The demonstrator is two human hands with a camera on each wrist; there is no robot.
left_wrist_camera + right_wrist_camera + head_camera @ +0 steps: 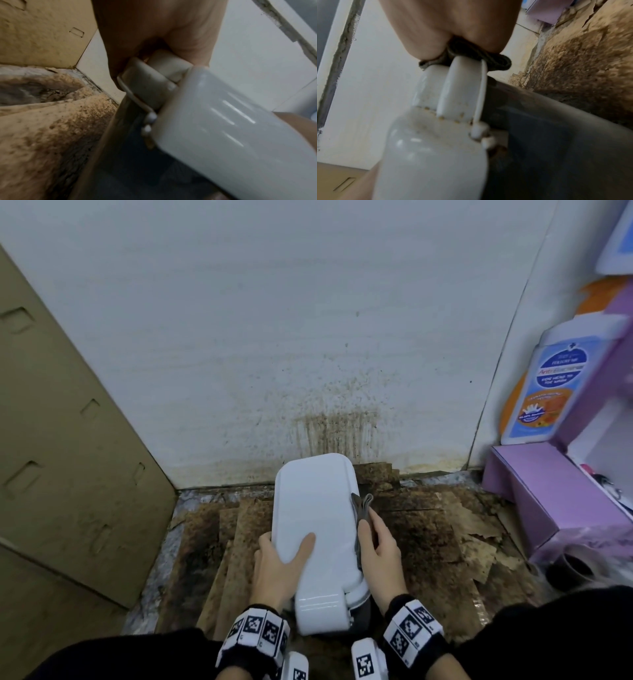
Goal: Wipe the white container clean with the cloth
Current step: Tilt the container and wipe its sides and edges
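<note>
A white container (318, 518) with a rounded white lid and a dark grey lower body (556, 148) stands on stained cardboard sheets, its long side pointing away from me. My left hand (279, 559) grips its near left edge, thumb lying on top of the lid and fingers round the side. In the left wrist view the left hand (154, 27) grips the white rim (214, 121). My right hand (376, 546) pinches a folded grey cloth (363, 505) and presses it against the lid's right edge. The right wrist view shows the cloth (501, 60) folded over the white rim (464, 88).
A large brown cardboard box (68, 457) stands close on the left. On the right are a purple box (548, 501), a white bottle with a blue label (555, 385) and a dark cup (572, 570). The white wall (339, 433) behind is splattered brown. Dirty cardboard (428, 535) covers the floor.
</note>
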